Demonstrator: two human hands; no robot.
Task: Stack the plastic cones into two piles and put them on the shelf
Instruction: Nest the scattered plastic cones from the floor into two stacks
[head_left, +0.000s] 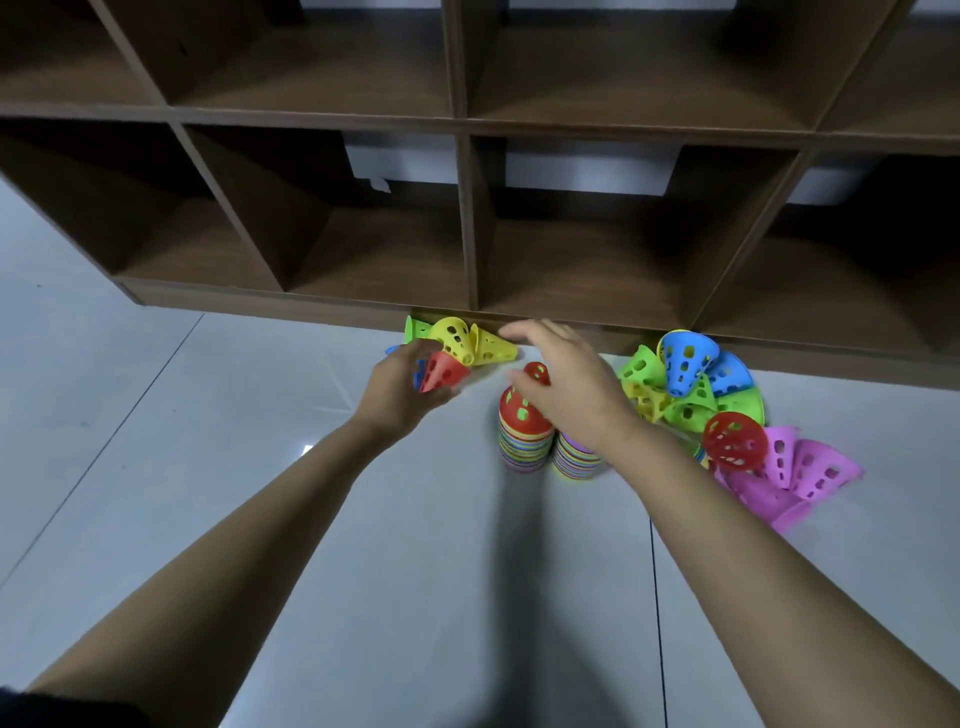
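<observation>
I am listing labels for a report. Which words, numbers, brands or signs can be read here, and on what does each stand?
No text can be read.
Cones, also the red cone in the left hand: plain, only holes.
Stacks: colour bands, no print.
Shelf and floor: no label shows.

left fingers (413, 351) blurred around red cone (441, 370); right hand (566, 384) hides right pile (576, 460) top

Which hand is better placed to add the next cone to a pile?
Left. The left hand grips a red cone close beside the piles; the right hand hovers open above them and appears to hold nothing.
</observation>
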